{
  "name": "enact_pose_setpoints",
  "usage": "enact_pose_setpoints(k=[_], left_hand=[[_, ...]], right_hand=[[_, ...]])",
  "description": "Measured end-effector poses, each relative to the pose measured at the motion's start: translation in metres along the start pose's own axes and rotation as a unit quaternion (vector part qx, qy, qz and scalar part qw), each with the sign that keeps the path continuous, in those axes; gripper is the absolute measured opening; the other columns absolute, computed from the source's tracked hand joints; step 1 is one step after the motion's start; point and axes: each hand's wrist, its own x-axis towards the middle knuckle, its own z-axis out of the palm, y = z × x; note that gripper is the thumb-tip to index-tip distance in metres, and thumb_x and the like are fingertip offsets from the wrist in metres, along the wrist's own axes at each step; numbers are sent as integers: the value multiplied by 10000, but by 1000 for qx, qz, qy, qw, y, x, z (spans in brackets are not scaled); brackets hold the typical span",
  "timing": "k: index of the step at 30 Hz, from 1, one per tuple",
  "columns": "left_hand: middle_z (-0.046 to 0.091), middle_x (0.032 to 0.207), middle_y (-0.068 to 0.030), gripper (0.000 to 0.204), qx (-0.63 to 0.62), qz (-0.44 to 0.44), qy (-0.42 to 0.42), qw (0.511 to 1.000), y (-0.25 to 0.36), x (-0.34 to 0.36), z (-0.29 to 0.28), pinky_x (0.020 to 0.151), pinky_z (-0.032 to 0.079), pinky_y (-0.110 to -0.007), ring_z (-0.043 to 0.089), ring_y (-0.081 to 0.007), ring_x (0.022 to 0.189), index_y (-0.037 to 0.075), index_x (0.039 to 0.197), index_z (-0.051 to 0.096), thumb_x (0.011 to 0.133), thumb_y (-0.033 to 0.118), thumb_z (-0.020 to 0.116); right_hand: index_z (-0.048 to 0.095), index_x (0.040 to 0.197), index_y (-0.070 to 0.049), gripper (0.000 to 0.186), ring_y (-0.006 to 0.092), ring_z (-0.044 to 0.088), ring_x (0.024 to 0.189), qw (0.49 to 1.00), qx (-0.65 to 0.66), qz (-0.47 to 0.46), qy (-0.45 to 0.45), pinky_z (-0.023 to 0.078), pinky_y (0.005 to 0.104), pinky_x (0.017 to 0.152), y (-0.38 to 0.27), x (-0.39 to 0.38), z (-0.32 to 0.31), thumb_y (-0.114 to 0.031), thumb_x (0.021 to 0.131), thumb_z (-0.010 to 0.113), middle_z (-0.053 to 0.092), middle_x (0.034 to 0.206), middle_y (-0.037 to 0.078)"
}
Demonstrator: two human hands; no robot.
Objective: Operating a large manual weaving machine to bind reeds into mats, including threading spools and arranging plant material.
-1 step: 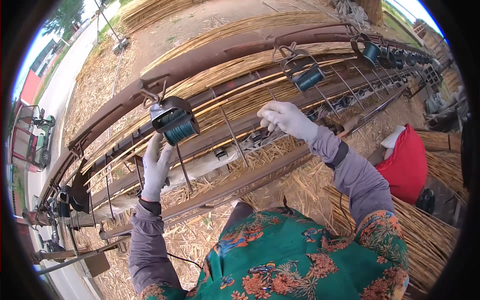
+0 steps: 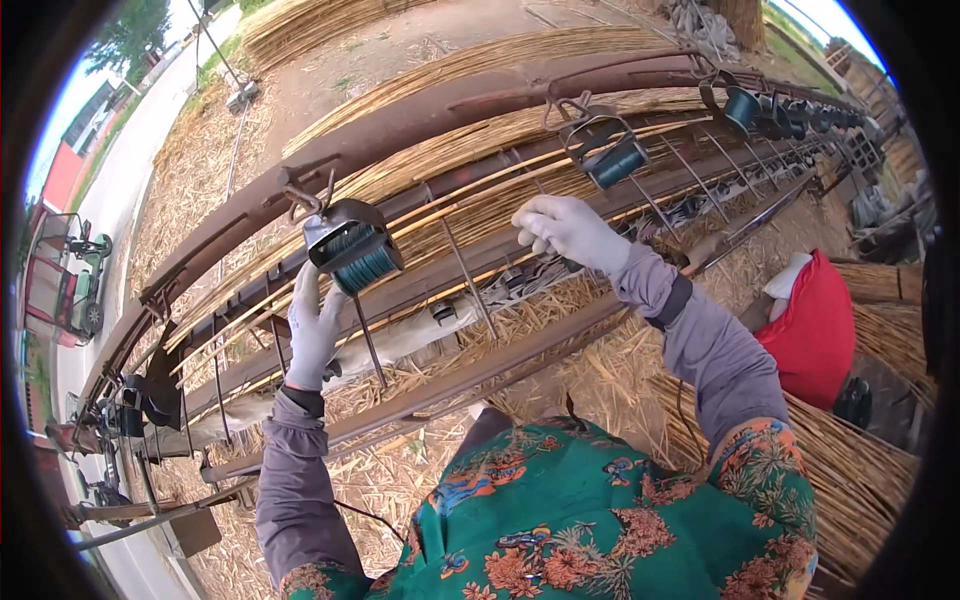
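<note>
My left hand [image 2: 314, 335], in a white glove, is raised with its fingers stretched out. Its fingertips are at the lower left side of a spool of dark green twine [image 2: 362, 262], which hangs in a metal holder [image 2: 325, 228] from the brown frame rail. Over the reed stalks [image 2: 490, 185], my right hand [image 2: 570, 232], also gloved, has its fingers curled in; whatever they may hold is hidden. Beyond it to the upper right hangs a second twine spool [image 2: 615, 163] in its holder, apart from the hand.
A long rusty rail [image 2: 420, 108] curves across the frame, with thin metal rods [image 2: 466, 262] below it. More spools [image 2: 742, 107] line the far right. A red cloth-like thing [image 2: 815, 330] lies near reed bundles [image 2: 850, 490]. A small vehicle [image 2: 65, 275] stands far left.
My right hand has shifted very slightly left, and my left hand slightly right. The near spool sits a touch farther right in view.
</note>
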Motion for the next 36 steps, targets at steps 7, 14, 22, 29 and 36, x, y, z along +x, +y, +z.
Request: enact_pose_setpoints(k=[7, 14, 22, 29, 36], left_hand=[[447, 1377, -230, 652, 172, 81, 21, 982, -106, 64, 31, 1129, 245, -492, 379, -384, 1322, -27, 1393, 400, 828, 238, 591], [527, 1255, -216, 680, 393, 122, 73, 909, -81, 76, 18, 1063, 296, -496, 443, -382, 1223, -13, 1302, 501, 858, 486, 624], [535, 1272, -175, 573, 332, 98, 36, 938, -56, 55, 7, 1085, 289, -487, 444, -360, 1231, 1, 1292, 506, 850, 339, 648], [499, 1319, -196, 615, 323, 107, 47, 939, -57, 55, 7, 1108, 273, -498, 423, -376, 1266, -17, 1329, 465, 847, 329, 628], [477, 1365, -212, 637, 325, 91, 34, 941, -59, 57, 5, 1126, 253, -492, 394, -386, 1316, -27, 1343, 458, 859, 357, 615]], right_hand=[[646, 1070, -3, 288, 302, 674, 887, 915, -367, -133, 100, 515, 423, 799, -22, 102, 5, -216, 937, 504, 695, 973, 160], [720, 992, -64, 226, 313, 702, 924, 820, -558, -120, 39, 552, 454, 768, -39, 155, 78, -144, 869, 547, 719, 983, 162], [667, 1104, -47, 264, 316, 657, 1042, 802, -576, -119, 100, 518, 375, 894, -2, 269, 108, -114, 896, 518, 686, 1080, 168], [658, 1117, -48, 272, 323, 647, 1052, 837, -524, -155, 33, 512, 382, 899, 1, 295, 109, -140, 903, 518, 678, 1098, 167], [650, 1129, -49, 282, 330, 638, 1061, 838, -514, -183, 1, 506, 390, 905, -6, 300, 106, -166, 909, 518, 670, 1116, 166]])
